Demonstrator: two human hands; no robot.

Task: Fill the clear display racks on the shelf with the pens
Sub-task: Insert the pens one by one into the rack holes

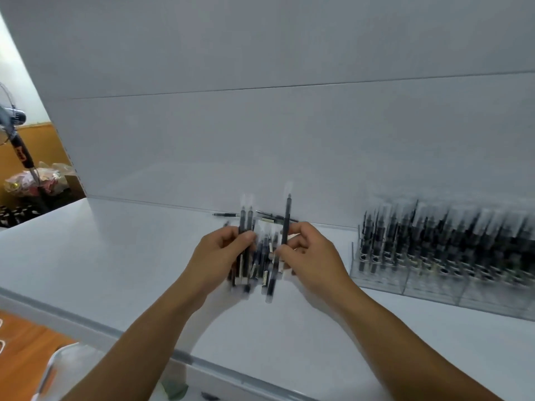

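Gripping a bundle of pens (262, 264) upright above the white shelf (101, 256), the left hand (220, 256) curls round them while the right hand (309, 256) pinches one pen (286, 221), display racks (445, 256) far right.

That clear plastic display rack (428, 290) of dark pens is pretty smeared and runs off the right edge; can't count the blurry bundle of dark sleeved pens (267, 273) either.
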